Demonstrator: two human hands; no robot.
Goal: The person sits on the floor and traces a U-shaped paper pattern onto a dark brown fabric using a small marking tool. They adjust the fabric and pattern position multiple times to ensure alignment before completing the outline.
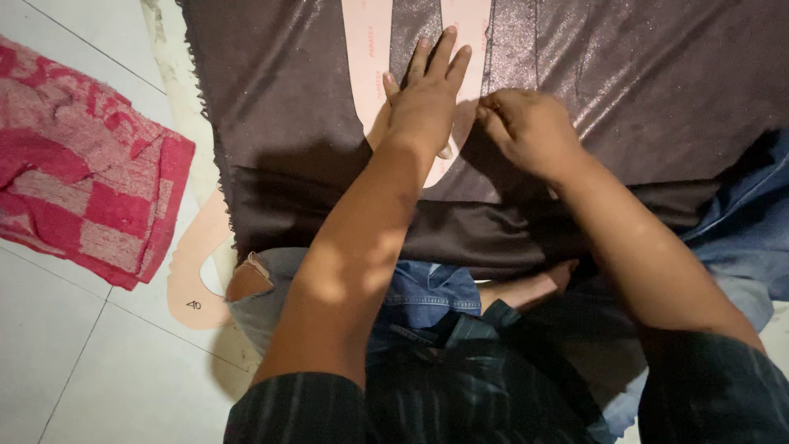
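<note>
Head view, floor: white tiled floor (74,370) with thin dark grout lines carried everything.
Fabric: dark brown shimmering fabric (279,123) lay spread flat on it, left edge frayed.
Pattern: pink paper pattern (367,57) rested on the fabric; another pink pattern piece (193,271) poked out beneath its left edge.
Left hand: left hand (427,99) lay flat, fingers released, pressing the pattern.
Right hand: right hand (530,131) was clenched, fingers pinching the fabric just beside it.
Towel: red-and-pink towel (82,173) lay crumpled, well apart at left.

One head-worn camera looks steeply down, close over dark fabric (296,123) on the floor.
</note>
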